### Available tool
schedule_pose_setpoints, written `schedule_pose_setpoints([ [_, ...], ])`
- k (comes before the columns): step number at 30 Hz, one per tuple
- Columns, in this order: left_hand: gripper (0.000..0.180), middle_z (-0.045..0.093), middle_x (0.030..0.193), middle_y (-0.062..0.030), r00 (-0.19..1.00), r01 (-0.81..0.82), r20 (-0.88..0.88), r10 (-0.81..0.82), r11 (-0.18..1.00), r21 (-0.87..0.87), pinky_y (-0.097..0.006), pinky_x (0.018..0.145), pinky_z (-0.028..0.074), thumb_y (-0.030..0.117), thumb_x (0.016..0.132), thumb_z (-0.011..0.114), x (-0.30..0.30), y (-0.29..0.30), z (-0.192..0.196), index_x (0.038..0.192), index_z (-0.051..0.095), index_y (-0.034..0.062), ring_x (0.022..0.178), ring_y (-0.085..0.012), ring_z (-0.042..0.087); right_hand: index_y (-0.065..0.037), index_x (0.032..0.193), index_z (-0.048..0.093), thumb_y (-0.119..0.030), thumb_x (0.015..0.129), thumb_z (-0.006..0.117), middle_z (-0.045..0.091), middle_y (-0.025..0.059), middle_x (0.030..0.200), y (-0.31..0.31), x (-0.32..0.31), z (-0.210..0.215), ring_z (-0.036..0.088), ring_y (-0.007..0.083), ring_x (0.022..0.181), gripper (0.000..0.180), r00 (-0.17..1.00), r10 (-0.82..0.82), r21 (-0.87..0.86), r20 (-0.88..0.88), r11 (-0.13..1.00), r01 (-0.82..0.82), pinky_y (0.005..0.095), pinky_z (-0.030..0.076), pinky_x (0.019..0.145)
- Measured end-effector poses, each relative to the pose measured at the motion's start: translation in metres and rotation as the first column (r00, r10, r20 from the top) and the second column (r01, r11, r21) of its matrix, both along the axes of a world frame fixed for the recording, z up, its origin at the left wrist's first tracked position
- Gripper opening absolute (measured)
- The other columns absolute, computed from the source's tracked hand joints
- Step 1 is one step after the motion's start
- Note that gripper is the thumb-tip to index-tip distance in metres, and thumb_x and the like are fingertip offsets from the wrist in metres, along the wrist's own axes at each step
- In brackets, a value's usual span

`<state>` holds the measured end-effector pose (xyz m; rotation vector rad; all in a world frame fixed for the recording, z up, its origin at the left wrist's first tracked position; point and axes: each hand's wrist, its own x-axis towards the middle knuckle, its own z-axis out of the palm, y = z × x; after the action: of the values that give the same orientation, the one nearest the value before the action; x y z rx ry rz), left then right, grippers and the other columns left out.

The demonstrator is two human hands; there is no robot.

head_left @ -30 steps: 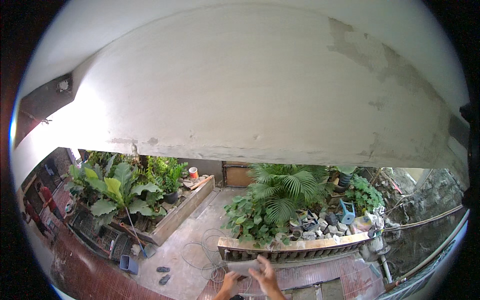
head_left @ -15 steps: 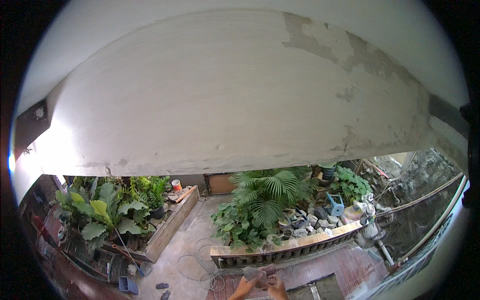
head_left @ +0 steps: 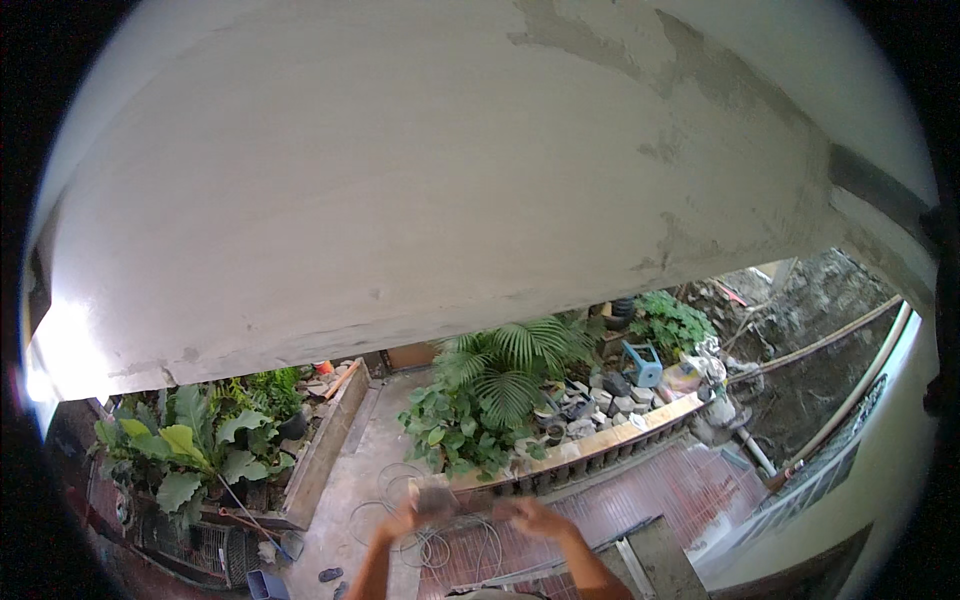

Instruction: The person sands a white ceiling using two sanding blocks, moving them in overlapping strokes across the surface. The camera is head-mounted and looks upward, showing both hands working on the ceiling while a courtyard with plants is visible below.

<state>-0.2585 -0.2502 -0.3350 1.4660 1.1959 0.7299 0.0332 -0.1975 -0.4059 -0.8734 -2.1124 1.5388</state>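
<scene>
Low in the picture both of my forearms reach up, and my hands are apart. My left hand (head_left: 402,521) is closed around a flat grey-brown piece with a pale edge (head_left: 436,501), too blurred to name more exactly. To its right, my right hand (head_left: 540,519) is bent inward with its fingers curled. Something small and dark shows at those fingertips, and I cannot make out what it is. Above and beyond the hands spreads a big plastered surface (head_left: 380,200), pale and smooth, with rough grey patches (head_left: 570,35) toward its upper right.
Below lies a yard with a low baluster wall (head_left: 600,440), a palm (head_left: 510,385), broken stones (head_left: 615,405) and a blue stool (head_left: 642,365). A coiled hose (head_left: 430,550) rests on the paving. Leafy plants (head_left: 190,445) fill a bed at left. A grey board (head_left: 660,560) is at lower right.
My hands have drawn apart, from close together to left and right, with the flat piece in the left. The view has tilted and shifted, so the plastered surface slants more.
</scene>
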Motion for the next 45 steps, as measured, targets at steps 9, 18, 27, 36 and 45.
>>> schedule_pose_setpoints([
  [9, 0.071, 0.049, 0.135, -0.0162, 0.71, 0.42, -0.428, 0.56, 0.152, 0.895, -0.044, 0.102, 0.047, 0.001, 0.074, 0.071, 0.028, 0.075, 0.32, 0.142, 0.049, 0.006, 0.119, -0.0337, 0.056, 0.004, 0.145, 0.039, -0.02, 0.102, 0.046, 0.057, 0.026, 0.131, 0.117, 0.074, 0.212, 0.06, 0.0367, 0.116, 0.049, 0.349, -0.456, 0.441, -0.818, -0.109, 0.891, 0.0423, 0.047, 0.096],
  [18, 0.097, 0.056, 0.114, -0.0061, 0.554, 0.735, -0.171, 0.815, -0.383, 0.559, -0.039, 0.098, 0.047, 0.004, 0.072, 0.076, 0.086, 0.182, 0.363, 0.155, 0.026, 0.0146, 0.109, -0.0236, 0.054, 0.004, 0.152, 0.021, -0.027, 0.103, 0.035, 0.019, 0.0259, 0.158, 0.214, 0.08, 0.272, 0.015, 0.0436, 0.147, 0.06, 0.369, -0.396, 0.533, -0.841, -0.489, 0.691, 0.0543, 0.011, 0.118],
  [27, 0.072, 0.058, 0.125, -0.0057, 0.605, 0.701, -0.239, 0.759, -0.366, 0.612, -0.039, 0.103, 0.046, 0.014, 0.074, 0.072, 0.082, 0.179, 0.362, 0.141, 0.046, 0.0142, 0.119, -0.0246, 0.054, 0.001, 0.154, 0.016, -0.031, 0.105, 0.03, 0.014, 0.0218, 0.161, 0.219, 0.097, 0.267, 0.009, 0.039, 0.149, 0.06, 0.2, -0.611, 0.515, -0.766, -0.396, 0.76, 0.0516, 0.004, 0.119],
  [36, 0.044, 0.061, 0.132, -0.0047, 0.525, 0.806, -0.313, 0.791, -0.344, 0.482, -0.04, 0.107, 0.046, 0.015, 0.078, 0.066, 0.08, 0.172, 0.365, 0.122, 0.061, 0.0095, 0.129, -0.0244, 0.053, 0.0, 0.154, 0.019, -0.028, 0.105, 0.029, 0.014, 0.0199, 0.161, 0.216, 0.095, 0.287, 0.012, 0.0404, 0.148, 0.057, 0.078, -0.523, 0.349, -0.849, -0.444, 0.825, 0.0519, 0.012, 0.118],
  [45, 0.069, 0.058, 0.137, -0.0056, 0.582, 0.751, -0.405, 0.705, -0.276, 0.6, -0.041, 0.116, 0.039, 0.021, 0.062, 0.077, 0.086, 0.165, 0.362, 0.128, 0.06, 0.0096, 0.134, -0.0218, 0.048, 0.003, 0.152, 0.023, -0.027, 0.1, 0.035, 0.019, 0.0215, 0.16, 0.206, 0.087, 0.303, 0.015, 0.0408, 0.148, 0.062, 0.326, -0.586, 0.648, -0.742, -0.5, 0.575, 0.0538, 0.011, 0.117],
])
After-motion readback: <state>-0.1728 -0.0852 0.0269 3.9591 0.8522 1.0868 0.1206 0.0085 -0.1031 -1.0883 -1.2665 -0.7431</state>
